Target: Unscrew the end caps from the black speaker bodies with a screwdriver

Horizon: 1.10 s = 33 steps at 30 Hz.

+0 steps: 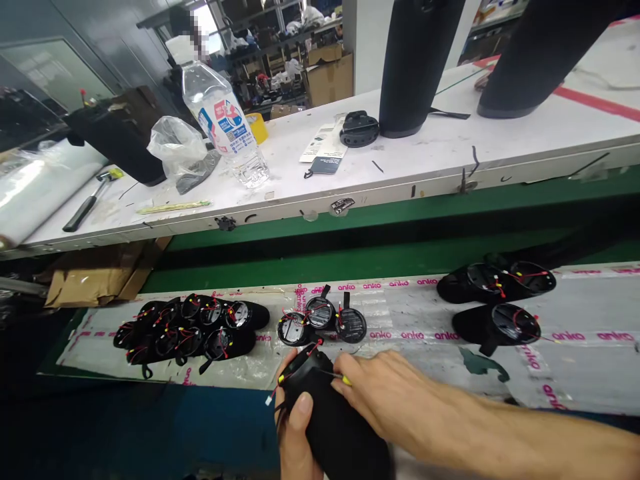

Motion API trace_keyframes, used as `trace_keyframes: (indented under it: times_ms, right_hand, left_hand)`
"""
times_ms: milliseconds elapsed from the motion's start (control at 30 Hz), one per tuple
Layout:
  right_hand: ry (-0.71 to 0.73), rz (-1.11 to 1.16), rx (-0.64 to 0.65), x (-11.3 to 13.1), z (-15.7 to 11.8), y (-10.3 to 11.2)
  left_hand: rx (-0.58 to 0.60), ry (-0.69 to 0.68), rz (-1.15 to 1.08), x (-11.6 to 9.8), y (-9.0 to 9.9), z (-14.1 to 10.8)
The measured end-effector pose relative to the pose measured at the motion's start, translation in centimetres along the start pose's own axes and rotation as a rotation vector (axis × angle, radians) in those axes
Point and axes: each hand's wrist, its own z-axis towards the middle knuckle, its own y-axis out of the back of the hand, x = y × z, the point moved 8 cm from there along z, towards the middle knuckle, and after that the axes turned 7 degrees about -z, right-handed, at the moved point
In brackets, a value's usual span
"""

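A black fabric-covered cylinder, like a speaker body [345,427], lies tilted at the bottom middle. My left hand [297,433] is wrapped round its side near the open end, thumb on the fabric. Red wires and a small white connector [269,401] hang from that end. My right hand [375,390] is closed on a thin-shafted tool with a yellow part [346,381], likely a screwdriver. Its shaft touches the body just below the rim. Most of the handle is hidden in my fist. Just beyond lie round black end caps [351,325], two with strap loops showing.
Several more wired bodies [190,333] stand at the left on the plastic-covered lower bench [400,313], with others [517,323] at the right. The white shelf [295,190] above carries a water bottle [220,120], a hammer [87,200] and tall black cylinders [415,73].
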Motion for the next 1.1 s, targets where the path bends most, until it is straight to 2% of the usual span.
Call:
trace_keyframes:
  times_ms: [133,200,300,433,533,633,800,967,1100]
  right_hand:
    - [-0.141,0.102,-0.078,-1.8,-0.4,1.4]
    - [-0.113,0.094,-0.054,-2.4,-0.3,1.7]
    - [0.000,0.032,0.039,-2.6,0.3,1.3]
    - [0.092,-0.178,0.092,-2.5,1.2,1.0]
    - [0.183,-0.269,0.092,-1.7,1.5,1.3]
    - [0.240,-0.304,0.050,-1.0,1.7,1.7]
    - [0.292,-0.350,0.003,-0.7,1.6,1.7]
    - [0.292,-0.365,0.062,-0.7,1.7,1.7]
    - [0.309,-0.383,0.055,-0.7,1.7,1.6]
  left_hand:
    - [0.077,0.178,-0.238,2.0,-0.4,-0.3]
    - [0.123,0.261,-0.300,2.8,-0.3,-0.3]
    - [0.144,0.302,-0.300,3.3,0.2,0.1]
    - [0.083,0.214,-0.223,2.8,0.0,0.7]
    - [0.069,0.096,-0.177,1.5,-1.1,0.4]
    - [0.066,0.037,-0.086,0.5,-2.2,-0.2]
    - [0.033,-0.022,0.081,-0.5,-2.9,-0.8]
    - [-0.013,-0.057,0.118,-0.9,-3.1,-1.0]
    - [-0.018,-0.065,0.139,-1.2,-3.2,-1.2]
